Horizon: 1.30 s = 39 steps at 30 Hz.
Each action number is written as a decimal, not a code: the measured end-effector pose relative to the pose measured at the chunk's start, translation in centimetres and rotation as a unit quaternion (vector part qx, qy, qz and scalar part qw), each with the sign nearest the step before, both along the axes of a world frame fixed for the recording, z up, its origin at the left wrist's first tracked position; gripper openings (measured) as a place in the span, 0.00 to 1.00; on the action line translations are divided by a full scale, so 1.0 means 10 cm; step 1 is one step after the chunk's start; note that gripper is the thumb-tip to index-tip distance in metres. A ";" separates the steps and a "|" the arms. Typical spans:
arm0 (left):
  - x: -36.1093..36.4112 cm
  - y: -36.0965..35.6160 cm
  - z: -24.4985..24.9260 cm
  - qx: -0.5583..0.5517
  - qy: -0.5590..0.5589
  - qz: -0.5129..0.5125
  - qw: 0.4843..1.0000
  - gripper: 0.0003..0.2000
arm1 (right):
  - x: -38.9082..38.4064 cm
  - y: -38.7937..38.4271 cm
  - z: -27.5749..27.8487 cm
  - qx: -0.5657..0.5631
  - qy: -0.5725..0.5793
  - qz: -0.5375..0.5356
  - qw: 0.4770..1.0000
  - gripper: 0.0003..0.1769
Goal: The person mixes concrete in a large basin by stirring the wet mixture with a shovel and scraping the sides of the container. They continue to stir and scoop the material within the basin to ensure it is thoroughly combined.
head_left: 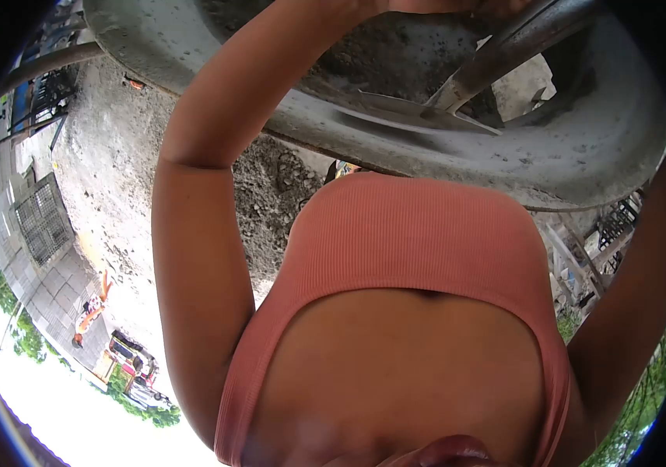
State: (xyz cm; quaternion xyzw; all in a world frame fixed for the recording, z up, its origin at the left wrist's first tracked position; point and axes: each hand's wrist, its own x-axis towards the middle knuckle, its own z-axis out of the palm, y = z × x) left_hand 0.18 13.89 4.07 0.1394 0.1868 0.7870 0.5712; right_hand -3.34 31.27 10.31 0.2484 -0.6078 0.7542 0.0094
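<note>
Over cement-caked tub (582, 148), dusty grey shovel (426, 109), left hand (457, 6) cropped at top, grip unclear

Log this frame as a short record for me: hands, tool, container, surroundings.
left hand: at the top edge, mostly cut off, next to the shovel handle; grip unclear
right hand: out of view; only the arm shows at the right edge
shovel: blade lies inside the tub, coated grey
tub: grey, cement-crusted wall
ground: grey gravelly mix beside the tub
clothing: salmon ribbed top
</note>
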 end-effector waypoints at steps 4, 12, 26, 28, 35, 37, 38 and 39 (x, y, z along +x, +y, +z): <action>0.04 0.07 -0.41 -0.301 0.039 0.018 0.953 0.43 | 0.00 0.00 -0.09 -0.016 -0.011 0.000 1.000 0.15; 0.12 0.14 -0.93 -0.354 0.173 -0.022 0.919 0.37 | 0.39 0.11 -0.06 -0.034 -0.079 -0.121 0.989 0.07; 0.63 0.24 -0.90 -0.330 0.392 -0.217 0.831 0.35 | 1.63 0.08 0.22 -0.054 0.001 -0.034 0.998 0.07; 0.62 0.29 -0.90 -0.307 0.380 -0.212 0.846 0.35 | 1.68 0.15 0.34 -0.058 0.000 -0.073 0.996 0.06; 0.69 0.32 -0.72 -0.248 0.311 -0.139 0.907 0.31 | 1.73 0.30 0.60 -0.090 0.084 0.019 0.992 0.10; 0.67 0.41 -1.05 -0.288 0.347 -0.116 0.885 0.27 | 1.62 0.31 0.36 -0.097 0.072 0.031 0.992 0.10; 0.66 0.42 -1.07 -0.324 0.383 -0.093 0.860 0.23 | 1.54 0.26 0.24 -0.085 0.060 0.020 0.994 0.11; 0.64 0.42 -1.09 -0.328 0.381 -0.089 0.860 0.23 | 1.48 0.22 0.18 -0.074 0.047 0.012 0.996 0.11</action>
